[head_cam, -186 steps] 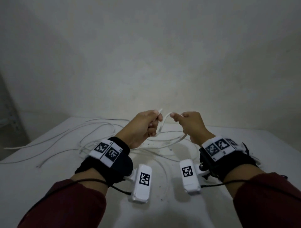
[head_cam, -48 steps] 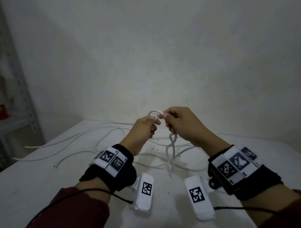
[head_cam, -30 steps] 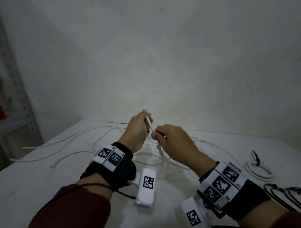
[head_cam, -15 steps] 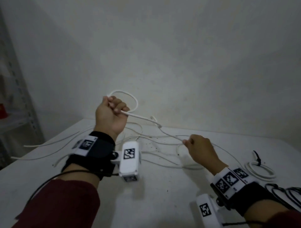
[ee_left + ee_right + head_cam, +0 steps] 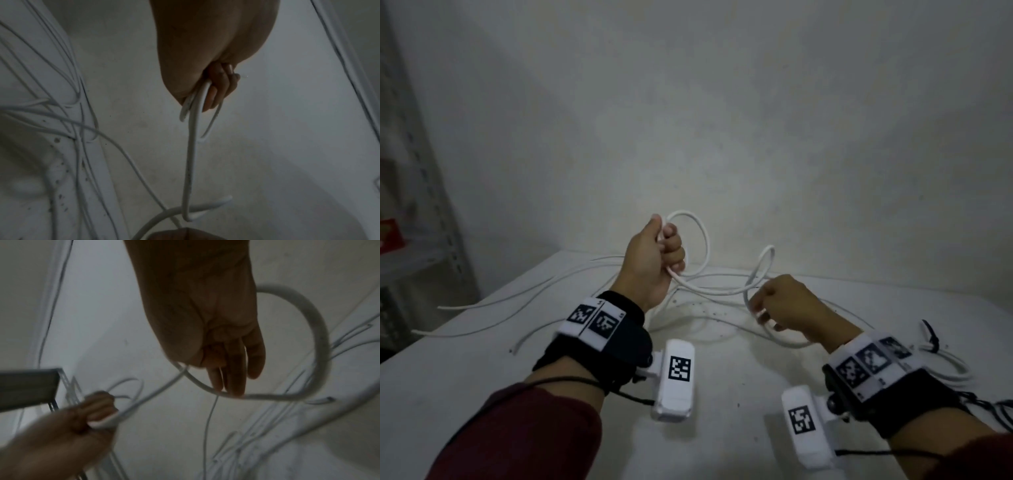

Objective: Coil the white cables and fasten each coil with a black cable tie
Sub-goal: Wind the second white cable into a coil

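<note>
My left hand (image 5: 671,250) is raised above the table and grips a white cable (image 5: 703,240), which stands up from the fist in a round loop. In the left wrist view its curled fingers (image 5: 213,95) close round the strands, and one strand (image 5: 189,162) hangs down. The same cable sags across to my right hand (image 5: 760,308), which holds it low over the table, a second loop (image 5: 763,267) rising beside it. In the right wrist view the cable (image 5: 267,396) runs across the fingertips (image 5: 234,386). A finished coil (image 5: 945,359) with a black tie (image 5: 929,334) lies at the right.
Several loose white cables (image 5: 534,294) sprawl over the white table (image 5: 482,370) toward its left and back. Black cable ties (image 5: 993,407) lie at the right edge. A metal shelf (image 5: 421,246) stands to the left. A plain wall rises behind the table.
My left hand has come right and down toward the right hand. The cable between them, stretched straight half a second ago, now hangs slack and bends into a new loop by the right hand.
</note>
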